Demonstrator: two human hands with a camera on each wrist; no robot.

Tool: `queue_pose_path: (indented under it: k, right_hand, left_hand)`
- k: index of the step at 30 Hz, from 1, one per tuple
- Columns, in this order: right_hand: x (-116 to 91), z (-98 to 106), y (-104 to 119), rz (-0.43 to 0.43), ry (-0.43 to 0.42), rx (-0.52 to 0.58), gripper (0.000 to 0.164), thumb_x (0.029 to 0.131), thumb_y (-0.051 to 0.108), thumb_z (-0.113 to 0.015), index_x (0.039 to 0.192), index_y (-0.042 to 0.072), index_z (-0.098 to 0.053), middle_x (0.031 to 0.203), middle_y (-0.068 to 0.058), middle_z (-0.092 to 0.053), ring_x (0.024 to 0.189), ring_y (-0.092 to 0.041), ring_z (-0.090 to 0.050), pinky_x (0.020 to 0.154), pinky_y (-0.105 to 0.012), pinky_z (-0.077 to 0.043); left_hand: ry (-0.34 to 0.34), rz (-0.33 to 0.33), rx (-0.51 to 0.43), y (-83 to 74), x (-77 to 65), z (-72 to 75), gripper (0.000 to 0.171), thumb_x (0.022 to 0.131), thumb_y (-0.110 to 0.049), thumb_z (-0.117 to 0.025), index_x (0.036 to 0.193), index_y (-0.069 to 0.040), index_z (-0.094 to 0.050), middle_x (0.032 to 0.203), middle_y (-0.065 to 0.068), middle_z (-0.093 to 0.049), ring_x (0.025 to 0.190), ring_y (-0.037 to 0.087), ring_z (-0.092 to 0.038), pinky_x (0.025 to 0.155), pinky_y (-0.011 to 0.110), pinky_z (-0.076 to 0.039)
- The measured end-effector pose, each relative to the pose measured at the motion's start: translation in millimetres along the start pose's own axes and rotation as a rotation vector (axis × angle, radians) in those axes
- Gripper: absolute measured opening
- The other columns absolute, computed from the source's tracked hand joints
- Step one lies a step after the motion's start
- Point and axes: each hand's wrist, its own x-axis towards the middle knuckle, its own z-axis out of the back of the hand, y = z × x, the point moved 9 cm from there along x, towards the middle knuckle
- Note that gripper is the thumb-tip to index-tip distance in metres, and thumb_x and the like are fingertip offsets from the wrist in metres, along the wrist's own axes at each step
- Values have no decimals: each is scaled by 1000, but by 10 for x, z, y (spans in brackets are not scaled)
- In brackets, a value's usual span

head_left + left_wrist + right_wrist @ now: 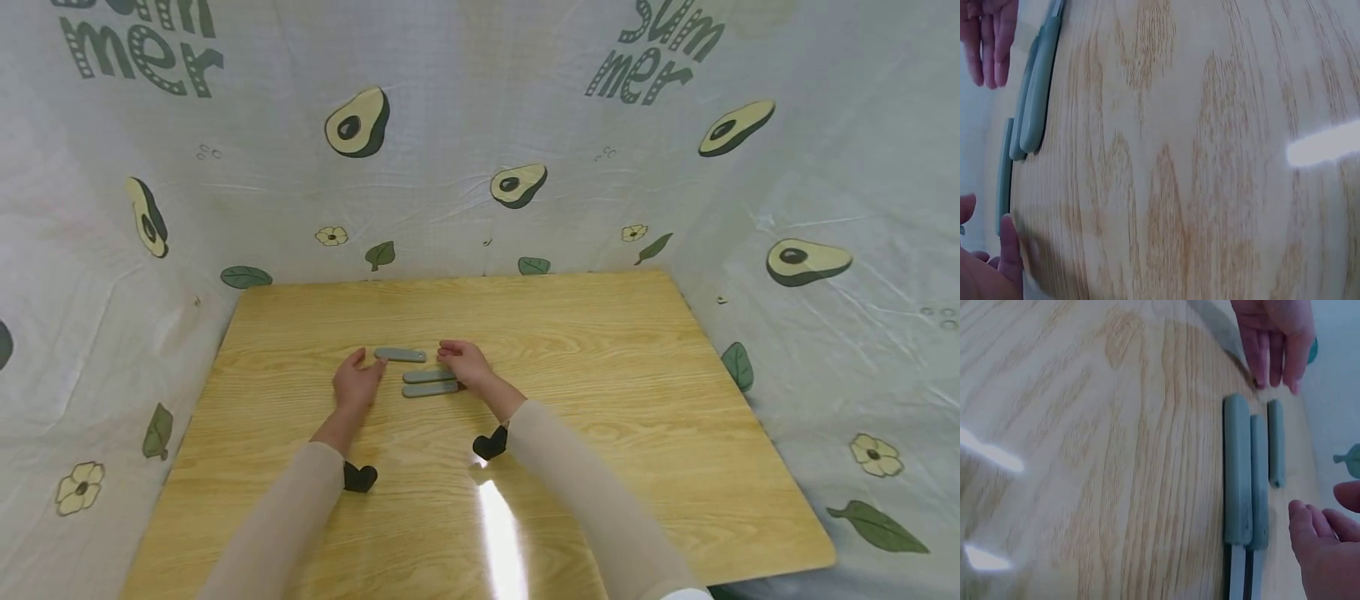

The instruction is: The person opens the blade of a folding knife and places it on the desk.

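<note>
Two knives with grey-green handles lie side by side on the table, the nearer knife (429, 389) and the farther knife (427, 376). Their blades show in the right wrist view. Beyond them lies a shorter grey-green piece (401, 355), slim and rounded, with a small hole at its right end; its exact kind is unclear. My left hand (356, 383) is at this piece's left end, thumb close against it; whether they touch is hard to tell. Across the knives' blade side reaches my right hand (467, 365), its loosely bent fingers near the piece's right end, holding nothing.
The wooden table (600, 400) has a glossy top with a bright reflection near its front. A pale cloth (450, 100) printed with avocados and leaves hangs behind the table and along both sides. Black heart-shaped objects (361, 478) show at both wrists.
</note>
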Motion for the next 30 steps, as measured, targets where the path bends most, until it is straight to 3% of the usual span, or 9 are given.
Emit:
queue_pose_path:
  k: [4,10,12,15,20,30]
  right_hand:
    - [-14,-128,-2,-22,46,3,46,99,2,-47,144,-6,-39,145,-23,-46,135,-33,-45,115,-41,-40]
    - [1,-195,-46,-31,50,10,50,98,3,-49,145,-4,-37,146,-22,-44,138,-33,-41,116,-41,-39]
    - [11,-212,-63,-33,49,10,51,97,4,-50,146,-4,-37,147,-22,-43,138,-33,-40,117,-41,-39]
    - [22,-244,-76,-30,55,8,52,98,5,-50,146,-4,-35,148,-22,-41,139,-34,-39,117,-42,-38]
    - [29,-287,-68,-33,52,23,53,98,5,-50,148,-4,-32,151,-23,-38,141,-34,-36,119,-43,-35]
    - [39,-270,-96,-53,-19,81,56,97,8,-53,147,-5,-33,149,-22,-40,141,-33,-37,119,-42,-34]
  left_hand:
    - [42,13,2,51,54,-65,64,95,-30,-60,150,-11,-35,155,7,-38,123,30,-55,91,32,-56]
    - [127,14,-83,68,94,-156,64,97,-21,-59,153,-12,-30,155,8,-37,94,12,-67,64,11,-56]
    - [162,19,-112,77,100,-190,65,97,-18,-58,154,-13,-26,157,8,-34,91,8,-68,65,11,-57]
    - [187,26,-129,90,109,-222,64,98,-15,-56,154,-13,-25,159,6,-30,100,12,-66,72,14,-59]
    - [177,32,-147,80,98,-226,62,98,-10,-54,154,-11,-27,158,8,-30,112,22,-61,76,13,-58]
    - [60,96,-301,119,42,-152,55,96,-8,-57,148,-8,-39,146,15,-46,115,23,-60,88,19,-58]
